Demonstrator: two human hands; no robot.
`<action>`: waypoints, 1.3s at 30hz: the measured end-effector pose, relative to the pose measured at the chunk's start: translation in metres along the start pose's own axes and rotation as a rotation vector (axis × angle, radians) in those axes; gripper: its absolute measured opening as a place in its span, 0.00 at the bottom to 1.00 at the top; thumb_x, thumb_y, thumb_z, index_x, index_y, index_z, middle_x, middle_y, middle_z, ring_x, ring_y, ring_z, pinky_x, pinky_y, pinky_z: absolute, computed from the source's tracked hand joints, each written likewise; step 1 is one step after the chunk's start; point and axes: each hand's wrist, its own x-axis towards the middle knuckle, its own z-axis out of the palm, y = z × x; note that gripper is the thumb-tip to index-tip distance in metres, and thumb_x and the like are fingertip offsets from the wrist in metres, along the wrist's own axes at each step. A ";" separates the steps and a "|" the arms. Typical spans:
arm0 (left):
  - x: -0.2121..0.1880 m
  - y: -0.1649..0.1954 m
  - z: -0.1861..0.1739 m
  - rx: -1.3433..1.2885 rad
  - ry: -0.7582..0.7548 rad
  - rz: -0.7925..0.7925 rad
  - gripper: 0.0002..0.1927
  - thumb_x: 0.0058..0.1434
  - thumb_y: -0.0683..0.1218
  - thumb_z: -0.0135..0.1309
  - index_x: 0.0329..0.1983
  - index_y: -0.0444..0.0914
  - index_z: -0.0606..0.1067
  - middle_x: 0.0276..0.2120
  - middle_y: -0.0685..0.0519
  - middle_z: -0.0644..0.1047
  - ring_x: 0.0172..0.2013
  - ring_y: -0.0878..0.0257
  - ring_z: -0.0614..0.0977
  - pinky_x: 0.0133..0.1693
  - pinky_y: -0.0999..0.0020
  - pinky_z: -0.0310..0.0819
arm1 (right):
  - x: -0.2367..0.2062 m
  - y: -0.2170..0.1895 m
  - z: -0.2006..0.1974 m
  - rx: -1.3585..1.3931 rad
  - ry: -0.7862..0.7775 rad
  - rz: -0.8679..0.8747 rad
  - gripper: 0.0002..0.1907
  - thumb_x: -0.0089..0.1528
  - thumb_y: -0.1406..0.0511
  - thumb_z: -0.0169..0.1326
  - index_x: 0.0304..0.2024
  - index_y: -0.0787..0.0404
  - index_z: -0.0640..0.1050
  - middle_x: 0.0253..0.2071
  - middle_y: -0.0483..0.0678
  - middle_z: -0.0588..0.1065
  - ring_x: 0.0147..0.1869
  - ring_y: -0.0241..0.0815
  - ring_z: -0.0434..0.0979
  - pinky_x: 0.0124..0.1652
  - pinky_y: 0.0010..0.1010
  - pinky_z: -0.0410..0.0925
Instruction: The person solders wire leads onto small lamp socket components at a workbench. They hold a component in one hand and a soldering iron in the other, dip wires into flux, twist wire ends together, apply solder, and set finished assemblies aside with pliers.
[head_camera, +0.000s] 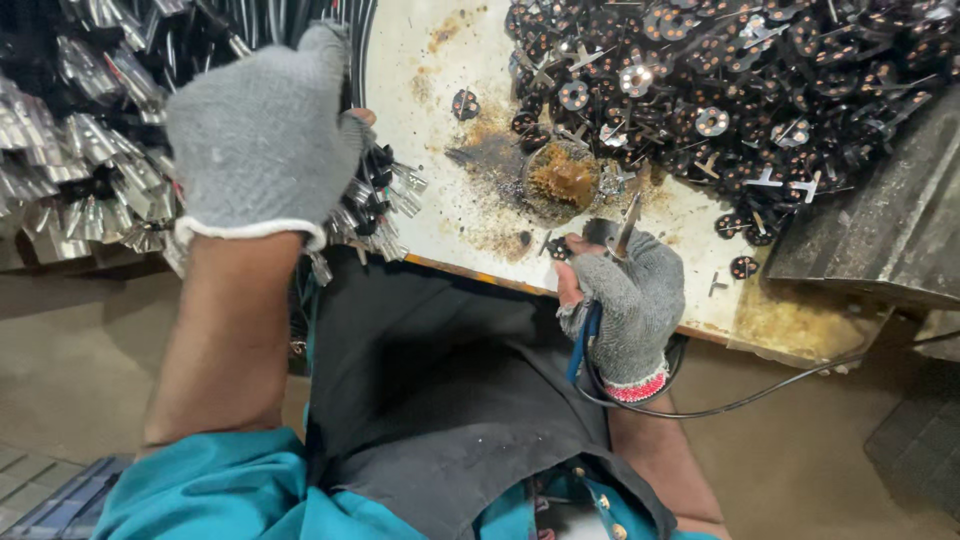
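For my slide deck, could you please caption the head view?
Gloved left hand grips a bundle of cables; right hand holds a soldering iron by a heap of black discs.

Stained white counter (430, 70) with a brown rust-coloured patch. Large heap of small black discs (760, 90) piled across its far right side. Small round tin of brown paste (562, 178) near the middle. Grey slab (880, 230) at right. Brownish floor (60, 360) below.
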 end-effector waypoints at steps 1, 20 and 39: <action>0.004 0.001 -0.003 0.004 0.021 0.007 0.22 0.57 0.61 0.69 0.42 0.43 0.79 0.25 0.49 0.80 0.26 0.50 0.83 0.25 0.56 0.75 | -0.001 0.001 0.000 -0.015 -0.007 0.010 0.08 0.58 0.66 0.67 0.37 0.57 0.80 0.44 0.50 0.81 0.48 0.55 0.78 0.49 0.45 0.68; -0.023 0.022 -0.072 -0.623 0.080 0.137 0.14 0.55 0.43 0.60 0.45 0.40 0.78 0.34 0.49 0.78 0.35 0.52 0.83 0.38 0.59 0.77 | -0.011 -0.011 -0.006 0.330 0.064 0.234 0.21 0.60 0.59 0.68 0.51 0.60 0.76 0.48 0.51 0.80 0.48 0.47 0.78 0.49 0.35 0.72; -0.063 0.070 -0.027 -1.121 -1.095 0.271 0.34 0.48 0.51 0.65 0.59 0.46 0.69 0.37 0.49 0.82 0.34 0.52 0.86 0.37 0.59 0.77 | -0.066 -0.040 -0.012 0.746 -0.257 0.562 0.04 0.65 0.66 0.60 0.41 0.59 0.80 0.35 0.43 0.77 0.39 0.33 0.77 0.41 0.25 0.70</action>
